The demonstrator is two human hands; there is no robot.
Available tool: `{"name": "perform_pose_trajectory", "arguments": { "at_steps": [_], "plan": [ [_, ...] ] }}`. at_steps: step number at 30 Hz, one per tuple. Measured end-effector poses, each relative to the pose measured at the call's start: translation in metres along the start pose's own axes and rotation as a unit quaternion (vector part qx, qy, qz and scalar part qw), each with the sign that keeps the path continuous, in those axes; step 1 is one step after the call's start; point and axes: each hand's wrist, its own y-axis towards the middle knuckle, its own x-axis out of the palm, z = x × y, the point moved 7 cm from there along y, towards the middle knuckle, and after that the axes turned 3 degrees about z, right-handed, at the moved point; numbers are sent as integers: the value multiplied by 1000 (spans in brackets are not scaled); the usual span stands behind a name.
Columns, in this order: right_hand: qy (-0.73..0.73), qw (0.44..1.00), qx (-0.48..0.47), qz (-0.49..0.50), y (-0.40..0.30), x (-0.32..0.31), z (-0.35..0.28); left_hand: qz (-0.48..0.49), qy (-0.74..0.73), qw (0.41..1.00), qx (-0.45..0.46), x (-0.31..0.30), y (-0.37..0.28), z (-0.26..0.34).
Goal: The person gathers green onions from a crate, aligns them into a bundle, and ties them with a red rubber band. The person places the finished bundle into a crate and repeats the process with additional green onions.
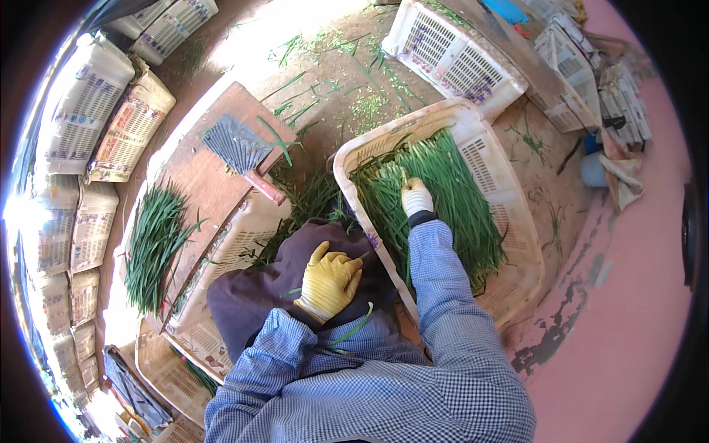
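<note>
My right hand [416, 198], in a pale work glove with yellowed fingers, reaches into a large off-white plastic crate [501, 166]. Its fingers are closed around the pale ends of some garlic chives [448, 188], which lie in a thick layer there. Over my lap, my left hand [329, 282] wears a yellow glove, its fingers loosely bent and apart. A short green leaf piece shows at its fingertips; whether it is pinched or just clinging is unclear. A dark cloth [255, 293] covers my knees, and a loose leaf [357, 326] rests against my checked clothing.
To the left, a wooden board [213, 177] on a crate bears a broad-bladed cleaver [238, 145] and a chive bundle [155, 249]. Leaf scraps [371, 108] litter the floor ahead. Stacked crates [86, 105] line the far left; another crate [454, 55] stands ahead. A pink wall [626, 310] rises at right.
</note>
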Motion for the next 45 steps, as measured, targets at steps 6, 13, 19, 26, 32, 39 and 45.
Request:
{"name": "perform_pose_trajectory", "arguments": {
  "at_steps": [6, 13, 19, 26, 32, 39, 45],
  "plan": [
    [1, 999, 33, -9, 12, -4, -19, 16, -12, 1000, 7, -2, 2, -1],
    [-124, 992, -3, 7, 41, -19, -35, 30, -43, 999, 0, -5, 5, 0],
    [-232, 966, -108, 47, 86, -26, -49, 23, -57, 998, -1, -4, 8, -1],
    [-315, 949, -19, -14, 115, -17, -18, 7, -67, 998, -7, -2, 12, -3],
    [-310, 946, 44, -88, 125, -15, -16, -5, -70, 997, -14, 0, 13, -4],
    [-387, 916, -1, -103, 120, -15, -35, 5, -70, 997, -11, 0, 11, -3],
    [-353, 928, 36, -113, 137, -8, -20, 11, -76, 997, -11, -2, 11, -5]
  ]
}}
